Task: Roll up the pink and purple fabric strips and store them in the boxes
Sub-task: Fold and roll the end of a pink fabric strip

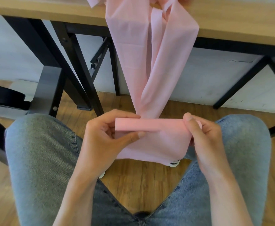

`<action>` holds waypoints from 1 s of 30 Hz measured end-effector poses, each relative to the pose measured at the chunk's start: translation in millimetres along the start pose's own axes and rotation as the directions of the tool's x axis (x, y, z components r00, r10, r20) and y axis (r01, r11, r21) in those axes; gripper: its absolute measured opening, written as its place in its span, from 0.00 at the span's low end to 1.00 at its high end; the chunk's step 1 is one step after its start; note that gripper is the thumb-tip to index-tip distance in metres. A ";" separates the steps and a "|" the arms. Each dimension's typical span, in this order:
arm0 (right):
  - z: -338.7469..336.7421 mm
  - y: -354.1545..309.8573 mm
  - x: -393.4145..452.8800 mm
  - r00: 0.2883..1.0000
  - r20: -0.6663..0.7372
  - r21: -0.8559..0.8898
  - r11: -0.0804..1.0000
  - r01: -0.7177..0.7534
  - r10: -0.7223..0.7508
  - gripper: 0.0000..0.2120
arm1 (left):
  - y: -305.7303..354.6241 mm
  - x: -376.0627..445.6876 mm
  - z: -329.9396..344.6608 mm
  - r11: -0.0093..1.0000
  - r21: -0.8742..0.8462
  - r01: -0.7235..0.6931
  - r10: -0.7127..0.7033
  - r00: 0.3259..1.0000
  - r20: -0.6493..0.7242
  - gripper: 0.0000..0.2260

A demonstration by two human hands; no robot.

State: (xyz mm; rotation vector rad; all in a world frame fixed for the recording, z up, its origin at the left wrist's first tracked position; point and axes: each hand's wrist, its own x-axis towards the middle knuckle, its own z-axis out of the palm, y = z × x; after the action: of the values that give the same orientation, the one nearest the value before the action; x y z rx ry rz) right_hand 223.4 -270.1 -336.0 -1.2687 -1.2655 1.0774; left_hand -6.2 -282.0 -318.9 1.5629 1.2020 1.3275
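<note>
Your left hand [104, 136] and right hand [203, 137] each pinch an end of the pink strip [151, 62] over your lap. Only a thin roll is formed; most still hangs from the table [52, 12]. No purple strips or boxes visible.

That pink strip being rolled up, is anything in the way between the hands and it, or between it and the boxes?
Nothing stands between the hands and the pink strip: the left hand and right hand already pinch its rolled end over the lap. The rest hangs from the table. No box is in view, so that path cannot be judged.
</note>
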 end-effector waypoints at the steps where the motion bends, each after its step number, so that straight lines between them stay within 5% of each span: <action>1: -0.7 -0.1 0.1 1.000 0.025 -0.003 1.000 0.006 -0.006 0.39 | 0.1 -0.1 -0.1 1.000 0.016 0.001 -0.001 1.000 -0.006 0.14; 5: -2.0 -5.7 1.9 0.994 0.105 0.046 0.998 0.031 -0.035 0.13 | 1.9 -0.7 1.3 0.998 0.015 0.060 -0.059 0.996 -0.066 0.11; 9: -3.2 -8.7 0.7 0.987 0.133 0.038 0.995 0.089 -0.094 0.06 | 0.4 0.5 0.3 0.998 0.027 0.063 -0.061 0.995 -0.073 0.13; 14: -1.7 -4.6 -0.2 1.000 0.020 0.002 1.000 0.011 -0.011 0.18 | 2.1 0.0 0.3 1.000 0.003 0.030 -0.030 1.000 -0.001 0.16; 21: -3.3 -12.9 -0.8 0.986 0.156 0.084 0.996 0.040 -0.053 0.14 | 3.2 -0.6 2.3 0.998 0.038 0.057 -0.053 0.995 -0.082 0.12; 30: -3.0 -12.3 -3.3 0.995 0.096 -0.033 0.999 -0.022 0.025 0.17 | 2.7 -1.3 0.7 0.996 0.084 0.015 -0.012 0.999 -0.045 0.14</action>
State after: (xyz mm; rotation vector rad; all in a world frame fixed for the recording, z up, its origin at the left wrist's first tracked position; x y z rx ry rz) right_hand 224.9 -274.2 -323.6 -1.2712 -1.3483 1.1509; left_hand -5.1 -284.0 -316.8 1.5887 1.3085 1.3240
